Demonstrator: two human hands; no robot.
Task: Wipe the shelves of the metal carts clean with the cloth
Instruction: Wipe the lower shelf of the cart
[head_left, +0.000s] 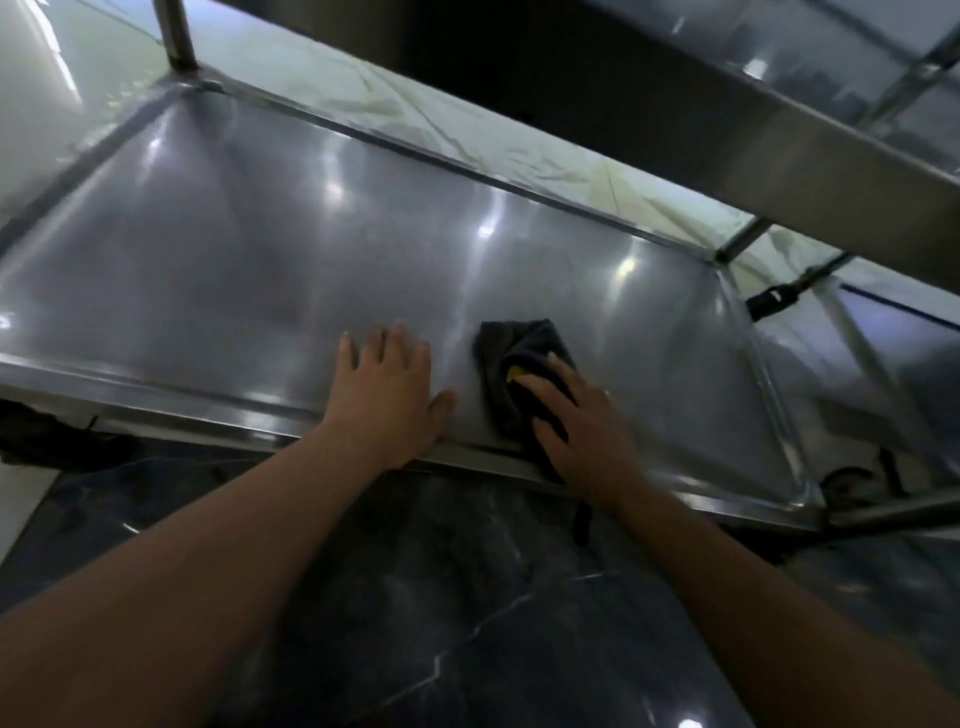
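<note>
A low shelf (249, 270) of a shiny metal cart fills the middle of the view, with a raised rim all round. My left hand (387, 387) lies flat on it near the front rim, fingers straight and spread. Right beside it, my right hand (576, 426) presses a dark grey cloth (511, 345) with a small yellow patch down on the shelf. The cloth's near end hangs over the front rim under my palm.
An upper cart shelf (810, 135) overhangs at the top right. An upright post (179, 36) stands at the far left corner. A caster wheel (852, 486) sits at the near right corner. Dark marble floor (441, 597) lies below the shelf front.
</note>
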